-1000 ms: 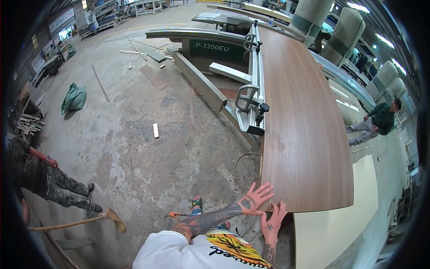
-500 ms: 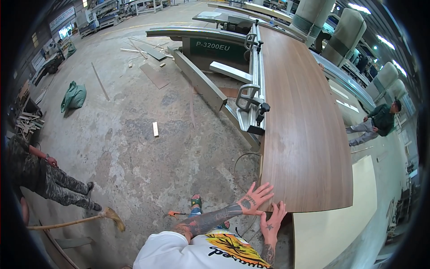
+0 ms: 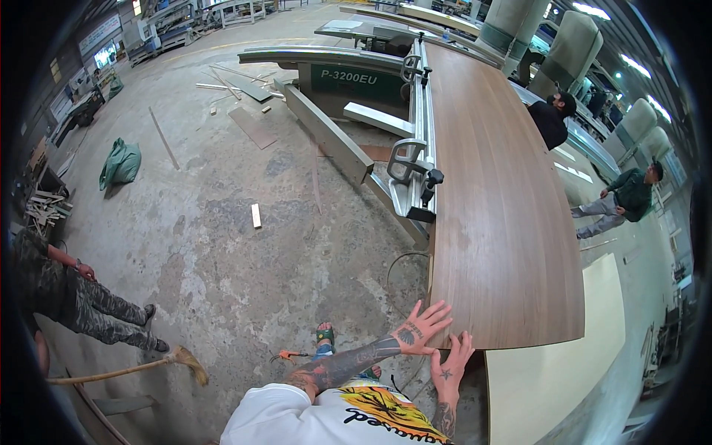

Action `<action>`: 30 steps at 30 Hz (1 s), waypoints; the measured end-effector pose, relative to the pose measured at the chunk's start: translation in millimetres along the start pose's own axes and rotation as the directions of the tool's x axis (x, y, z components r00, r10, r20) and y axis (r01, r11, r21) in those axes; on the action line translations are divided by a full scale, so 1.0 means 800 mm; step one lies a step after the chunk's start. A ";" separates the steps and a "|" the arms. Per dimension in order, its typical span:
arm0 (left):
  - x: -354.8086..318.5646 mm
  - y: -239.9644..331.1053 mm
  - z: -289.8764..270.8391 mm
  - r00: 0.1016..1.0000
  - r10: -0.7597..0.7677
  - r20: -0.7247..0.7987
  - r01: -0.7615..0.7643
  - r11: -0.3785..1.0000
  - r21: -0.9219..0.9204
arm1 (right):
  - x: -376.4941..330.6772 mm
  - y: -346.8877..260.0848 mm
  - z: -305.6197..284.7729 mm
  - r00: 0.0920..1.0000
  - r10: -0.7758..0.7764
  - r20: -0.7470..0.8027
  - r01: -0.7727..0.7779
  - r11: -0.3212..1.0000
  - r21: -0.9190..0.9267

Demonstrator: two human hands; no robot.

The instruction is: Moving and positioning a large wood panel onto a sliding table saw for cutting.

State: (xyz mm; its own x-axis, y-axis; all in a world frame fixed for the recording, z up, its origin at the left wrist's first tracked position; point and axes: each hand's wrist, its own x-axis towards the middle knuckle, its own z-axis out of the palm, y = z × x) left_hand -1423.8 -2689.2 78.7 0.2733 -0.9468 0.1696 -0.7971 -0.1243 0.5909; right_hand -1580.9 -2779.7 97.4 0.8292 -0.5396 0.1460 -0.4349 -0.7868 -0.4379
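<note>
A long brown wood-grain panel (image 3: 504, 245) lies along the sliding table of a panel saw. My left hand (image 3: 421, 328) rests at its near left corner, fingers spread over the surface. Close beside it, my right hand (image 3: 451, 363) touches the near edge, fingers extended onto the top and its thumb near the left hand. The metal fence (image 3: 421, 111), with clamp handles and a black knob (image 3: 434, 177), runs along the panel's left side. Under the panel's near right part lies a pale cream board (image 3: 552, 386).
One person in dark clothes (image 3: 550, 122) leans at the panel's far right side; another in green (image 3: 632, 196) stands farther right. At left, someone in camouflage (image 3: 81, 297) stands near a broom (image 3: 185, 362). A green sack (image 3: 120, 163) and offcuts (image 3: 252, 127) lie on the concrete floor.
A person in dark clothes has come into view at the panel's far right side. The view has shifted slightly; my hands stay at the panel's corner.
</note>
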 end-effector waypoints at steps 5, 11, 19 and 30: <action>0.000 0.000 0.000 1.000 0.006 -0.003 -0.006 1.000 0.015 | 0.000 -0.001 -0.001 1.000 0.003 -0.002 -0.003 1.000 0.008; 0.001 0.000 -0.001 1.000 0.009 0.003 -0.009 1.000 0.007 | 0.000 -0.002 0.000 1.000 0.010 -0.010 -0.010 1.000 0.012; 0.001 0.002 -0.003 1.000 0.015 0.002 -0.015 1.000 0.026 | 0.000 -0.002 -0.001 1.000 0.011 -0.014 -0.011 1.000 0.017; 0.001 0.002 -0.004 1.000 0.002 0.021 -0.003 0.999 0.033 | 0.000 -0.002 -0.001 1.000 0.007 -0.017 -0.007 1.000 0.015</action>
State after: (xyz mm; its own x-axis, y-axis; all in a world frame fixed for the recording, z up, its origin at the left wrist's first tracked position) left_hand -1423.2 -2689.2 82.8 0.2601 -0.9532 0.1544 -0.8153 -0.1312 0.5640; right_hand -1580.8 -2778.5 99.0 0.8201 -0.5501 0.1577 -0.4352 -0.7784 -0.4525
